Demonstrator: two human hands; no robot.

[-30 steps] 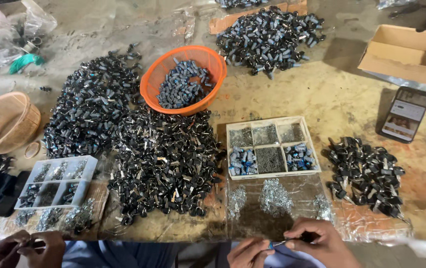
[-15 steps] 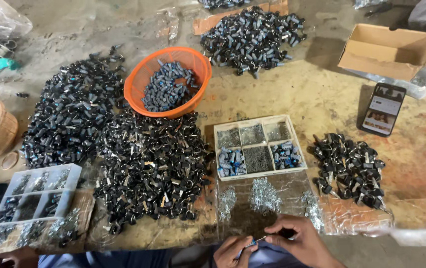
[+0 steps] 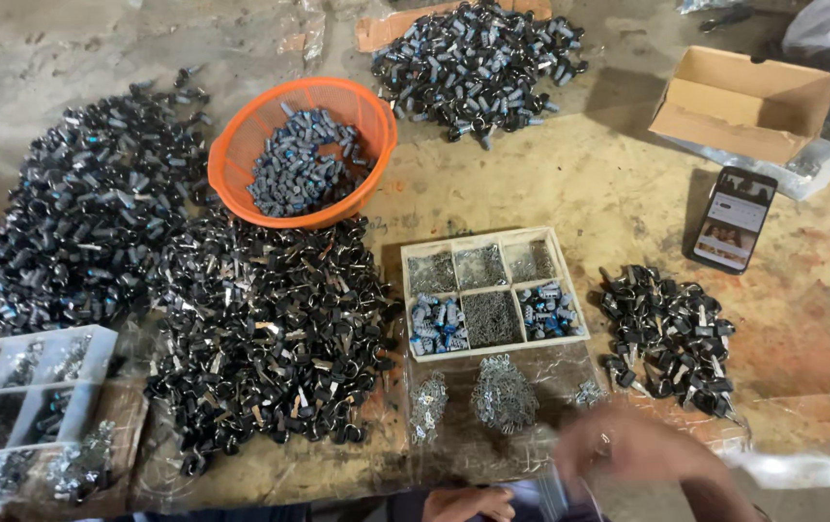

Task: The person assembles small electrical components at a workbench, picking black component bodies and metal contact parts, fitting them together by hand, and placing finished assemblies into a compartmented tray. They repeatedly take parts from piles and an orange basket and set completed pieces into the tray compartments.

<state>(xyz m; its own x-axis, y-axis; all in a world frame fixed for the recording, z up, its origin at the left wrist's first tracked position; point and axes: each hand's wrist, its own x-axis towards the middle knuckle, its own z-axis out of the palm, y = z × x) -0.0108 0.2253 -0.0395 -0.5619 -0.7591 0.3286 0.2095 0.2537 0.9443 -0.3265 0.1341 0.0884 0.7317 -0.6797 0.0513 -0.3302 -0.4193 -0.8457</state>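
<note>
Metal clips (image 3: 504, 394) lie in small heaps on a clear plastic sheet (image 3: 453, 454) at the near edge, just in front of a wooden compartment tray (image 3: 569, 290). Right hand (image 3: 642, 449) is blurred above the sheet, right of the heaps; finger state cannot be told. Left hand (image 3: 468, 503) sits at the near edge, fingers curled; any hold is not discernible. Left of the tray lies a heap of black parts (image 3: 270, 338); beyond it, an orange basket (image 3: 241, 155).
</note>
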